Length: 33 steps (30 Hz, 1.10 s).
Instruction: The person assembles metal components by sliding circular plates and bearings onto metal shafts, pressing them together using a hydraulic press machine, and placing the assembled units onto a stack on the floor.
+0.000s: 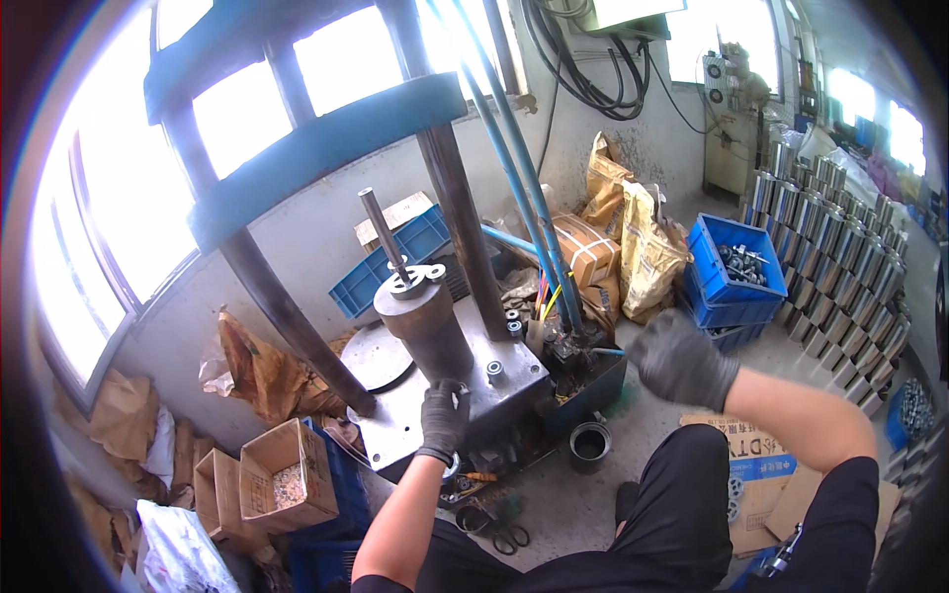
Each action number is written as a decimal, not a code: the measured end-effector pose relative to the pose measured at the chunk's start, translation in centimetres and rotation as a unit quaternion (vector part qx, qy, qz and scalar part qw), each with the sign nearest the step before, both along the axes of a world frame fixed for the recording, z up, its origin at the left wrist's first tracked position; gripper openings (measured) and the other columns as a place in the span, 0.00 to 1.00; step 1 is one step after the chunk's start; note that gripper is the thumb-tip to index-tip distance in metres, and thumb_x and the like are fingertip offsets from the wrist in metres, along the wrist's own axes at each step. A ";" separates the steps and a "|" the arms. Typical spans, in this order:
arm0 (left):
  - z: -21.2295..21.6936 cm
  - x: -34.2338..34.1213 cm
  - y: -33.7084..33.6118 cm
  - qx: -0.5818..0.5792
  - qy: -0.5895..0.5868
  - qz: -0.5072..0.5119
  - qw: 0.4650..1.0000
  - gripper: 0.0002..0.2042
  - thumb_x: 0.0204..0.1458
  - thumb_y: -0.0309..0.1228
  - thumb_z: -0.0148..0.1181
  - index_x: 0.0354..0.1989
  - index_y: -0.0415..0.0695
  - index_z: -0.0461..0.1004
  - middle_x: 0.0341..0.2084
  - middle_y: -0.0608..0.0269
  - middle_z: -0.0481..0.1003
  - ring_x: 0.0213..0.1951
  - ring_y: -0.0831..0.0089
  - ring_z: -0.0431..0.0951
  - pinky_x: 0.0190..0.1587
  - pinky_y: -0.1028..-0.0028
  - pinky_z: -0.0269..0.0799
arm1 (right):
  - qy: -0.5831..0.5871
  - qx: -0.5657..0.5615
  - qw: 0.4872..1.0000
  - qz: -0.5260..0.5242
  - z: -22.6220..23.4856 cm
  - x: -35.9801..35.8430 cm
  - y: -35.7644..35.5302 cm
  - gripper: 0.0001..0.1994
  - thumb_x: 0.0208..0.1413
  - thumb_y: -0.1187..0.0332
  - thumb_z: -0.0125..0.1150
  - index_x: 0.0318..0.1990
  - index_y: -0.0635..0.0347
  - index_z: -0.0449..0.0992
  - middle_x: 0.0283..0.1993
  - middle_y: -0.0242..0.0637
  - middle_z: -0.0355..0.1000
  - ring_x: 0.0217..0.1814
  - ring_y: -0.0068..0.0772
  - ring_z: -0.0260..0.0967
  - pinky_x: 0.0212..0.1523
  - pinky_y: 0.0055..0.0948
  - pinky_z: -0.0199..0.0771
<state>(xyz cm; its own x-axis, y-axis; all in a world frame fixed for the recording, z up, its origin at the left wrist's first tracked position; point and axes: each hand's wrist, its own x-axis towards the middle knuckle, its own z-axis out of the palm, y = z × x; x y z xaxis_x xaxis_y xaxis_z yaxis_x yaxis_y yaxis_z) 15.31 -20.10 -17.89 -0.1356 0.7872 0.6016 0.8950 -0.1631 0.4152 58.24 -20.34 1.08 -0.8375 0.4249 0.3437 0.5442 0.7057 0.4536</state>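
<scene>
My left hand (445,420), in a dark glove, is closed at the near foot of a thick dark metal cylinder (427,331). A small shiny part shows at its fingertips, too small to name. The cylinder stands upright on the steel bed (514,371) of a press, with pale round pieces (423,276) and an upright rod (381,227) on top. Off to the right, my gloved right hand (682,361) hovers beside a blue-tipped lever (608,351), seemingly apart from it. Its fingers look curled but are blurred, and what they hold, if anything, cannot be seen.
Dark posts (460,217) and a blue crossbeam (326,148) frame the bed. A small ring-like part (495,369) sits on it. Cardboard boxes (287,474) stand left, a black pot (590,443) and scissors (510,539) on the floor. Right are blue crates (736,262) and stacked metal cylinders (830,257).
</scene>
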 end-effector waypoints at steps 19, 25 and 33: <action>7.9 5.7 -7.1 -0.285 -0.524 -0.222 0.771 0.26 0.65 0.33 0.60 0.69 0.40 0.64 0.55 0.53 0.76 0.53 0.65 0.79 0.56 0.67 0.78 | 0.438 -0.410 0.764 0.237 -12.9 -15.1 -1.6 0.14 0.55 0.63 0.71 0.46 0.60 0.81 0.45 0.45 0.77 0.45 0.50 0.79 0.47 0.41 0.80; 15.0 -3.7 5.7 0.112 -0.193 -0.044 0.974 0.19 0.64 0.34 0.61 0.61 0.39 0.71 0.42 0.51 0.80 0.41 0.64 0.81 0.49 0.67 0.76 | 0.445 -0.384 0.798 0.136 -13.3 -15.6 -0.3 0.12 0.52 0.63 0.69 0.39 0.60 0.80 0.39 0.44 0.74 0.39 0.49 0.77 0.42 0.41 0.79; 22.0 -5.4 15.5 0.037 -0.317 0.052 0.946 0.19 0.64 0.41 0.64 0.53 0.39 0.72 0.37 0.51 0.80 0.40 0.58 0.81 0.46 0.60 0.77 | 0.427 -0.382 0.812 0.114 -15.4 -17.3 1.1 0.11 0.52 0.62 0.70 0.38 0.58 0.80 0.39 0.44 0.75 0.39 0.49 0.77 0.43 0.44 0.79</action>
